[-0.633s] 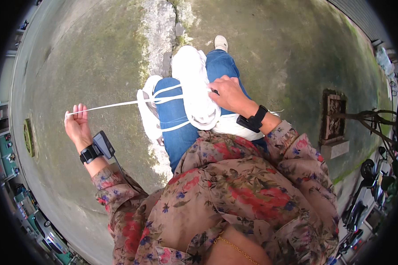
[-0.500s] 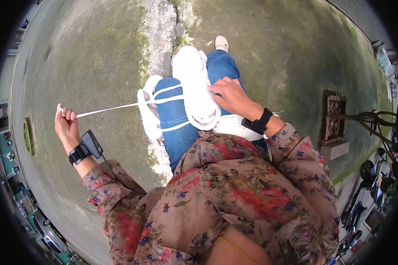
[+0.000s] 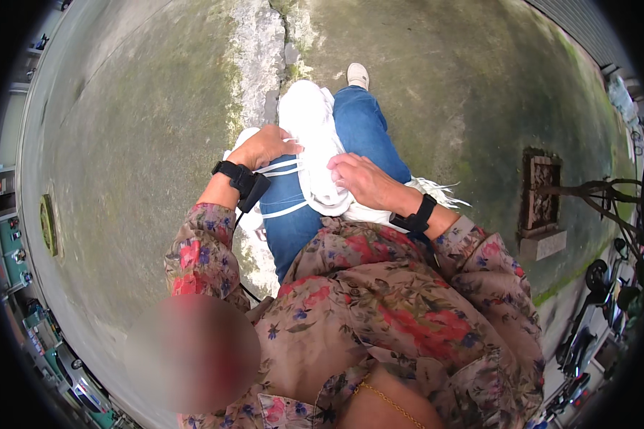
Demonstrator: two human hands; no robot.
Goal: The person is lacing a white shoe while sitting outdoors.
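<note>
1. Right hand (image 3: pixel 365 180): fingers loosely curled, tips at the bundle's right edge. Cannot tell if they grip or just rest.
2. White bundle (image 3: pixel 309 125): long, rounded, laid lengthwise on the lap over blue trousers (image 3: pixel 363 121), between the two hands. Glare hides the surface. Probably light, soft and floppy, hard to break, but apt to slump or loosen. Best held flat-handed along its right side, nearer the rounded lower end.
3. Left hand (image 3: pixel 261 147): palm down, fingers partly bent, tips against the bundle's left edge — a strand may be pinched there, cannot tell.
4. White strands (image 3: pixel 286 210): several cross the left thigh to the bundle. Look thin, limp, likely to snag or tangle; take one singly, between thumb and finger, close to the bundle.
5. White fringe (image 3: pixel 436 191): loose ends beyond the right wrist — best left ungripped.
6. Farther out: pale shoe (image 3: pixel 358 74) on mossy concrete (image 3: pixel 157 107).
</note>
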